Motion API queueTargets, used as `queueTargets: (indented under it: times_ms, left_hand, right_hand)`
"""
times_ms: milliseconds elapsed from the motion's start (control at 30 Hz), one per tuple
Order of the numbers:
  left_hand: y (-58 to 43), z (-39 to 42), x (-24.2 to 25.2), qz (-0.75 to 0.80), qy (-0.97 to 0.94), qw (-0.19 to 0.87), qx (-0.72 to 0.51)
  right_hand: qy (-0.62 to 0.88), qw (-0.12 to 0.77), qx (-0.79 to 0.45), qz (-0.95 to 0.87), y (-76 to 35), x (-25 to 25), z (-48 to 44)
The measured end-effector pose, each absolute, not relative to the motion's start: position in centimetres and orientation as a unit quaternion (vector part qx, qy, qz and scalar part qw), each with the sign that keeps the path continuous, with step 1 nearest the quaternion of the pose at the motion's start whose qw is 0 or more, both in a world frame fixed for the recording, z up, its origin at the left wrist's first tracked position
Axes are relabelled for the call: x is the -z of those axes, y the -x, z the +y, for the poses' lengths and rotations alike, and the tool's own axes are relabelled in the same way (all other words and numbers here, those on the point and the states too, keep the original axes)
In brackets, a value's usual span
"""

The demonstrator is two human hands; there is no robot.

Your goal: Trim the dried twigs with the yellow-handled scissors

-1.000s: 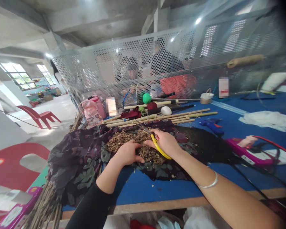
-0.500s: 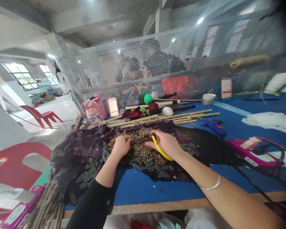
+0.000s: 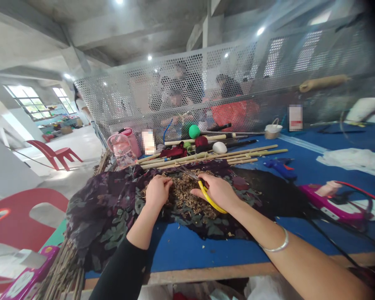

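At frame centre, right-hand fingers (image 3: 207, 178) grip yellow-handled metal scissors (image 3: 213, 202) that, if lowered carelessly, could snag the dark floral cloth (image 3: 118, 227); left-hand fingers (image 3: 166, 181) pinch narrow, contents unclear.

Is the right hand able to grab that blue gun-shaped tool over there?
Probably yes: the blue gun-shaped tool lies uncovered, and mostly low dark cloth is between. But the right hand is holding yellow-handled scissors, so it would likely need to put those down first.
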State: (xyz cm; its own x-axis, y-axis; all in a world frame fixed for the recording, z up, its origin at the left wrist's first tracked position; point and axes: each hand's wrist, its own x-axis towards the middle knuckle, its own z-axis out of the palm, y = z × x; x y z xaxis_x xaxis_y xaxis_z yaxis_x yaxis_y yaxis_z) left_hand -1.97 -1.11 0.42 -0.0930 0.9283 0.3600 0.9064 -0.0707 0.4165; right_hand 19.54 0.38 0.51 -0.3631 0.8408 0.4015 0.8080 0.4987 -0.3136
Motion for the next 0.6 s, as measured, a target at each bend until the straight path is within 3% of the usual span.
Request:
queueTargets:
  times_ms: [233, 600]
  left_hand:
    - [1.46, -1.36, -0.7, 0.737, -0.616, 0.03, -0.276]
    - [1.08, -1.13, -0.17, 0.672, -0.673, 0.044, -0.306]
  right_hand:
    - [0.503, 0.264, -0.029, -0.823, -19.51, -0.51, 0.38]
    - [0.504, 0.268, -0.034, -0.82, -19.48, -0.52, 0.28]
